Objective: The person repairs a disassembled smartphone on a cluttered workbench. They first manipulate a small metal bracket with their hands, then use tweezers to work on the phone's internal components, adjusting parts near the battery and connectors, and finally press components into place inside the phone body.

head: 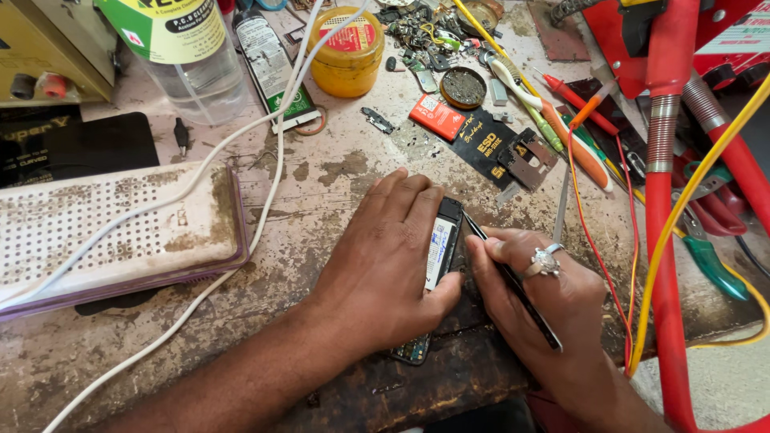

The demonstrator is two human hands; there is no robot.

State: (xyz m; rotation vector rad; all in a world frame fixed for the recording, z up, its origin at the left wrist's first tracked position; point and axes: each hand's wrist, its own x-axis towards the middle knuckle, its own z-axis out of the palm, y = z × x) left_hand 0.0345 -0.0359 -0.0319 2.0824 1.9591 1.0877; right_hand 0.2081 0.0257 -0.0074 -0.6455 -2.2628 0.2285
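Note:
My left hand [385, 256] lies flat over an opened mobile phone [443, 248] on the worn workbench, pinning it down with fingers and thumb. Only the phone's white inner label and its lower end near the bench's front edge show. My right hand [545, 305], wearing a ring, grips thin black tweezers [513, 281] like a pen. Their tip touches the phone's upper right edge.
A perforated white box [104, 232] sits at left with white cables [265, 192] crossing it. A clear bottle [188, 56], yellow jar [346, 50], small parts, red screwdrivers [581, 104] and black tweezers packet [489, 144] crowd the back. A red stand post [662, 240] and yellow wire [690, 200] rise at right.

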